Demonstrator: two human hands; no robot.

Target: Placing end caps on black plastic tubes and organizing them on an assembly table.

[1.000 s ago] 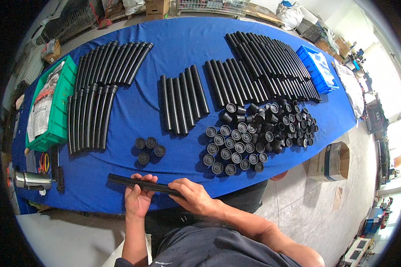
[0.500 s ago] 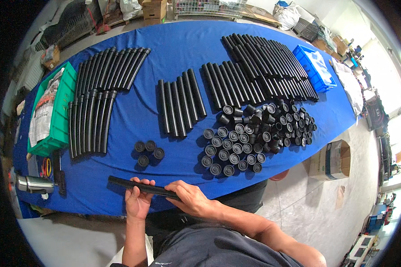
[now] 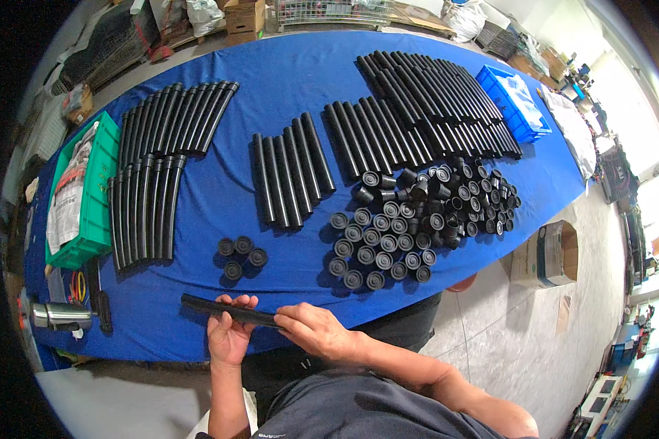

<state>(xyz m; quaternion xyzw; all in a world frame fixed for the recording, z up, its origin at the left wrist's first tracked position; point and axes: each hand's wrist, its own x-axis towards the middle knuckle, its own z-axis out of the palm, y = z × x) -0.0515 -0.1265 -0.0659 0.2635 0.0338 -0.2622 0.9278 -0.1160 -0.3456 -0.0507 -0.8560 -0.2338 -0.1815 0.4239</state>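
Observation:
A black tube lies crosswise in both my hands, over the near edge of the blue-covered table. My left hand holds it near the middle, palm up with the fingers curled round it. Closed over the tube's right end is my right hand; that end is hidden, so I cannot tell whether a cap is on it. Several loose black round caps sit just beyond my left hand. A large heap of such caps spreads farther right, with a short row of plain tubes behind.
Capped tubes lie in two rows at left, beside a green crate. Many stacked tubes fill the far right, next to a blue crate. A steel heat-gun-like tool rests at the left edge. A carton stands on the floor.
My right hand's fingers have slid a little left along the tube and cover more of its end. The left hand keeps its hold. The whole view has shifted slightly.

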